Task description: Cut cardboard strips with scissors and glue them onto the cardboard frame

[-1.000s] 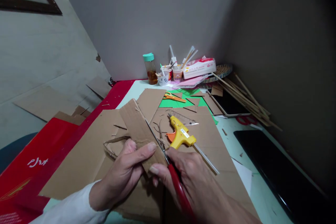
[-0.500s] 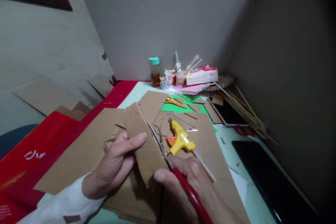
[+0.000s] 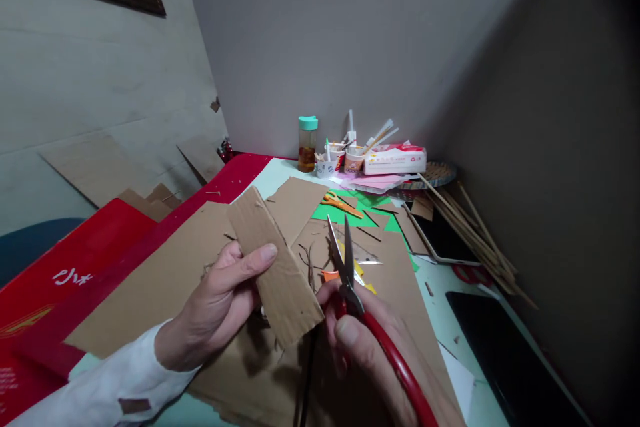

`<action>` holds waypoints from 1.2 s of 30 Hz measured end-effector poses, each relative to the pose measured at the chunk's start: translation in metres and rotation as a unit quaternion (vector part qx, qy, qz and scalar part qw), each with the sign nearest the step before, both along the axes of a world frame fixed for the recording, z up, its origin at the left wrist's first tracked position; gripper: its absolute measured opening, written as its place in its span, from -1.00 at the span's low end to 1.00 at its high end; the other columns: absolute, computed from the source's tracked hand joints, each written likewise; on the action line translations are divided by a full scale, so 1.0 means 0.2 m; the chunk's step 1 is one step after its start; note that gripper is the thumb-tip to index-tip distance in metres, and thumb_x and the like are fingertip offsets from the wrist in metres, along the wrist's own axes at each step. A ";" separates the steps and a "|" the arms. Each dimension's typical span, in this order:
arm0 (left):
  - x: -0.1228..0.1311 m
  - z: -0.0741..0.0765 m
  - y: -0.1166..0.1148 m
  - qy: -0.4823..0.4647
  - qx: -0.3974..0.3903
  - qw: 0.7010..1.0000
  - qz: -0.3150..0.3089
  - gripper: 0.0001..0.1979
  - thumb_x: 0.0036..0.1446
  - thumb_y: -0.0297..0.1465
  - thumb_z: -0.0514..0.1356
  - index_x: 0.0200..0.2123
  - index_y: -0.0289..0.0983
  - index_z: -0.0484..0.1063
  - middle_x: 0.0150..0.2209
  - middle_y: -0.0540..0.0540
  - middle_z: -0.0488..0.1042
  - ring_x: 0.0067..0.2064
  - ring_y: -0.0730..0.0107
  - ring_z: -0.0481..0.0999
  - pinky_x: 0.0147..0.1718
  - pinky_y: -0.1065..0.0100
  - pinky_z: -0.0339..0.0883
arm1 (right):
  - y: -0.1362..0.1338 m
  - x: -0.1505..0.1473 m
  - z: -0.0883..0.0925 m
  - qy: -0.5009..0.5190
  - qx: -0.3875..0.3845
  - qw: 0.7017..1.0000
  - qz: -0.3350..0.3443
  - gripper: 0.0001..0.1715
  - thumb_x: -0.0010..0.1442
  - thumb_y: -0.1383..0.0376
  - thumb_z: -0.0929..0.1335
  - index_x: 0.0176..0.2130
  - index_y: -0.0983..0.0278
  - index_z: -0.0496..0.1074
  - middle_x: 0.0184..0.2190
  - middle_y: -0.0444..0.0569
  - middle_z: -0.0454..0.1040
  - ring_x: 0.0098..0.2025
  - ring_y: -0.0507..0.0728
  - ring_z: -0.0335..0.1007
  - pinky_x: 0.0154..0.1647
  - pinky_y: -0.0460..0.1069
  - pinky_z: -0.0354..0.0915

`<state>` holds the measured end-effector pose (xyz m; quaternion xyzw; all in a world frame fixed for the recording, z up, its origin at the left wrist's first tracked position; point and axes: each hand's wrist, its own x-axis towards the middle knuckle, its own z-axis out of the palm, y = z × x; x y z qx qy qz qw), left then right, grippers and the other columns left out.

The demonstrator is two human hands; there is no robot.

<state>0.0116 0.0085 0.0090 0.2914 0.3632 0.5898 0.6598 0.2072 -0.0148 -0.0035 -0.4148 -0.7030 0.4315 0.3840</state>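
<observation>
My left hand (image 3: 227, 297) grips a strip of cardboard (image 3: 280, 280), thumb flat on its face and fingers behind it. The strip is tilted, its upper end leaning away to the left. In my right hand (image 3: 370, 340) are red-handled scissors (image 3: 350, 273), blades slightly apart and pointing up and away. Their blades are clear of the strip, just to its right. Behind the scissors lies a yellow glue gun (image 3: 369, 287), mostly hidden by the blades and my hand. Large cardboard sheets (image 3: 150, 273) lie beneath both hands.
Orange scissors (image 3: 345, 204) lie on green paper with cardboard scraps. Farther back stand a bottle (image 3: 307, 147), cups holding sticks (image 3: 354, 161) and a tissue pack (image 3: 395, 160). To the right are wooden sticks (image 3: 475, 233), a tablet (image 3: 443, 233) and a black panel (image 3: 500, 347); a red box (image 3: 90, 247) stands left.
The scissors have come away from the strip's right edge and turned upright, their blades now visible apart. The strip stays in my left hand. The view has shifted slightly.
</observation>
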 end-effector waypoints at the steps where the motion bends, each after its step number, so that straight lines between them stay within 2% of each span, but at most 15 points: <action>1: 0.00 0.00 0.00 -0.002 0.001 1.000 0.001 -0.68 -0.05 -0.40 0.48 -0.18 -0.31 0.62 -0.38 -0.12 0.69 -0.21 0.10 0.69 -0.12 0.20 0.58 | 0.00 0.00 0.00 0.004 -0.014 1.000 0.008 -0.30 0.29 -0.29 0.19 -0.20 0.25 0.45 -0.53 -0.11 0.40 -0.50 0.10 0.33 -0.52 -0.05 0.24; 3: 0.00 0.01 0.00 -0.003 0.002 1.000 -0.003 -0.69 -0.07 -0.40 0.49 -0.20 -0.30 0.62 -0.39 -0.11 0.68 -0.22 0.09 0.69 -0.14 0.19 0.59 | -0.01 0.00 -0.01 0.000 -0.043 0.999 0.018 -0.35 0.23 -0.28 0.28 -0.21 0.22 0.46 -0.47 -0.08 0.44 -0.44 0.12 0.36 -0.50 -0.05 0.24; 6: 0.01 0.02 -0.01 0.001 0.011 1.000 -0.019 -0.67 -0.07 -0.39 0.49 -0.18 -0.29 0.62 -0.38 -0.12 0.69 -0.21 0.05 0.69 -0.15 0.16 0.59 | -0.02 -0.01 -0.02 -0.043 -0.040 0.998 0.038 -0.43 0.17 -0.23 0.37 -0.22 0.19 0.46 -0.45 -0.09 0.44 -0.41 0.14 0.37 -0.50 -0.05 0.22; 10: 0.01 0.03 -0.02 0.003 0.018 0.999 -0.026 -0.66 0.00 -0.40 0.45 -0.10 -0.28 0.61 -0.33 -0.13 0.70 -0.18 0.04 0.69 -0.14 0.17 0.57 | -0.04 -0.02 -0.01 -0.078 -0.007 0.996 0.041 -0.43 0.15 -0.22 0.41 -0.15 0.19 0.46 -0.38 -0.09 0.47 -0.36 0.16 0.40 -0.38 -0.03 0.31; 13: 0.00 0.02 -0.02 0.003 0.020 0.999 -0.028 -0.73 0.03 -0.41 0.43 -0.15 -0.27 0.64 -0.32 -0.13 0.70 -0.18 0.06 0.68 -0.16 0.21 0.57 | -0.05 -0.02 0.00 -0.068 0.026 0.997 0.029 -0.44 0.17 -0.22 0.40 -0.12 0.15 0.46 -0.35 -0.10 0.48 -0.34 0.15 0.41 -0.31 -0.01 0.31; 17: -0.01 0.02 -0.02 0.010 0.039 0.998 -0.040 -0.85 0.04 -0.43 0.42 -0.26 -0.26 0.66 -0.37 -0.11 0.68 -0.26 0.16 0.67 -0.23 0.29 0.57 | -0.05 -0.02 0.01 -0.065 0.003 0.997 0.039 -0.49 0.13 -0.18 0.44 -0.28 0.19 0.43 -0.42 -0.13 0.44 -0.42 0.12 0.36 -0.41 -0.04 0.23; 19: -0.01 0.01 -0.02 0.014 0.054 0.997 -0.056 -0.87 0.04 -0.43 0.41 -0.28 -0.27 0.67 -0.39 -0.10 0.66 -0.31 0.21 0.66 -0.27 0.32 0.56 | -0.05 -0.02 0.02 -0.072 -0.031 0.996 0.041 -0.51 0.13 -0.15 0.45 -0.26 0.20 0.43 -0.44 -0.13 0.42 -0.44 0.10 0.32 -0.47 -0.06 0.20; 22: -0.01 0.02 -0.01 0.019 0.070 0.994 -0.078 -0.90 0.05 -0.44 0.39 -0.31 -0.29 0.67 -0.40 -0.08 0.64 -0.35 0.31 0.61 -0.29 0.37 0.55 | -0.04 -0.02 0.04 -0.065 -0.068 0.996 0.010 -0.52 0.17 -0.13 0.40 -0.20 0.21 0.47 -0.47 -0.13 0.41 -0.45 0.11 0.31 -0.52 -0.07 0.16; 26: -0.01 0.02 -0.02 0.030 0.101 0.989 -0.101 -0.91 0.05 -0.47 0.37 -0.32 -0.25 0.64 -0.34 -0.05 0.60 -0.32 0.37 0.57 -0.30 0.44 0.49 | -0.04 -0.04 0.05 -0.014 -0.096 0.995 -0.027 -0.64 0.18 0.00 0.39 -0.22 0.23 0.47 -0.53 -0.17 0.39 -0.51 0.07 0.31 -0.47 -0.06 0.22; 31: -0.01 0.01 -0.02 0.083 0.126 0.983 -0.104 -0.90 0.07 -0.49 0.35 -0.32 -0.20 0.62 -0.32 -0.05 0.57 -0.28 0.31 0.53 -0.25 0.38 0.44 | -0.08 -0.05 0.04 -0.042 -0.061 0.996 -0.058 -0.62 0.21 -0.04 0.35 -0.30 0.23 0.44 -0.62 -0.20 0.21 -0.57 0.06 0.18 -0.62 -0.08 0.05; 33: -0.01 0.00 -0.02 0.082 0.130 0.981 -0.119 -0.90 0.07 -0.49 0.33 -0.31 -0.20 0.61 -0.32 -0.05 0.56 -0.28 0.31 0.53 -0.23 0.38 0.43 | -0.09 -0.05 0.02 -0.047 -0.054 0.995 -0.073 -0.59 0.24 -0.06 0.32 -0.30 0.22 0.44 -0.63 -0.21 0.18 -0.61 0.06 0.16 -0.62 -0.07 0.06; 36: -0.01 -0.01 -0.01 0.059 0.139 0.979 -0.137 -0.90 0.06 -0.51 0.32 -0.33 -0.23 0.60 -0.34 -0.05 0.54 -0.30 0.37 0.49 -0.27 0.43 0.40 | -0.11 -0.06 -0.01 -0.023 -0.082 0.994 -0.063 -0.59 0.26 -0.06 0.32 -0.27 0.23 0.44 -0.66 -0.21 0.20 -0.64 0.06 0.16 -0.64 -0.07 0.08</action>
